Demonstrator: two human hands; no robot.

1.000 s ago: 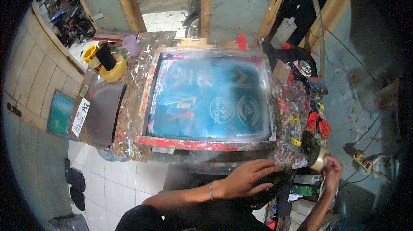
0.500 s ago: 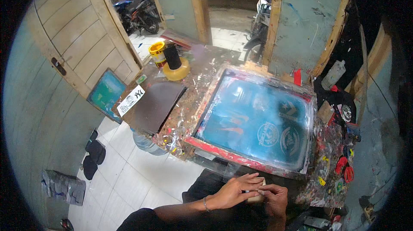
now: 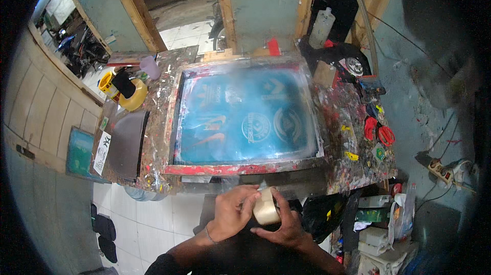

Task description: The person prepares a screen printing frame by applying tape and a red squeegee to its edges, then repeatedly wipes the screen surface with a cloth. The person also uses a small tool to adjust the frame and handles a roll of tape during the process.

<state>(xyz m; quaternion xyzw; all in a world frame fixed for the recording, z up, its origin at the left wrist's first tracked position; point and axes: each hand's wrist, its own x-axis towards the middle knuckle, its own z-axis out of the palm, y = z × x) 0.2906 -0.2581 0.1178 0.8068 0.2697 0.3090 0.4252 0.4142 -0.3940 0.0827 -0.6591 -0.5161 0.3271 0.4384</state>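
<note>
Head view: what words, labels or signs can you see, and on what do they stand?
Printing screen: pale lettering and emblems on blue, partly legible; wording left out.
White label: black marks, too small to read.
Yellow can: dark marks, too blurred.
Green tag: too small.
Tape roll in right hand: no lettering visible.

Blackened corners; hazy upper middle
</note>
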